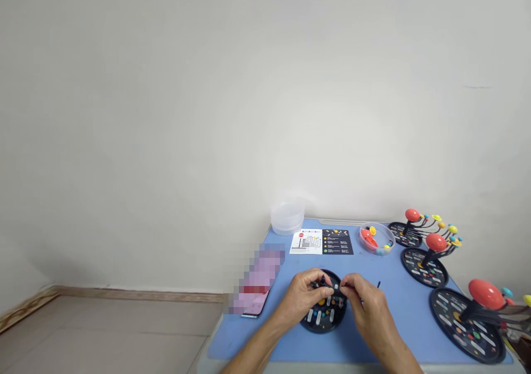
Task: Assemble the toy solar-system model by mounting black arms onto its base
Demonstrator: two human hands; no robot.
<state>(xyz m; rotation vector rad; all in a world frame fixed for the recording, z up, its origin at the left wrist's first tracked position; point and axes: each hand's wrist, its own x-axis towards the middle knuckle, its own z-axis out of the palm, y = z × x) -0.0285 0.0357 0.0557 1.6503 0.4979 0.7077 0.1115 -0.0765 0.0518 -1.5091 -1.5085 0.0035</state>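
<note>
Both hands are over a round black base (pixel 323 320) printed with planets and white labels, lying on the blue table. My left hand (pixel 305 295) pinches small black parts between thumb and fingers above the base's upper edge. Close beside it on the right, my right hand (pixel 365 302) has its fingertips closed on a thin black piece that meets the parts in my left hand. A dark thin tip (pixel 379 284) shows beyond my right hand's knuckles. Fingers cover much of the small black parts.
Three solar system models with red suns (pixel 412 215) (pixel 436 243) (pixel 485 294) line the right side. A clear dish (pixel 377 247) holds red and yellow pieces. Behind are an instruction sheet (pixel 306 242) and stacked clear containers (pixel 287 218). A phone (pixel 256 303) lies left.
</note>
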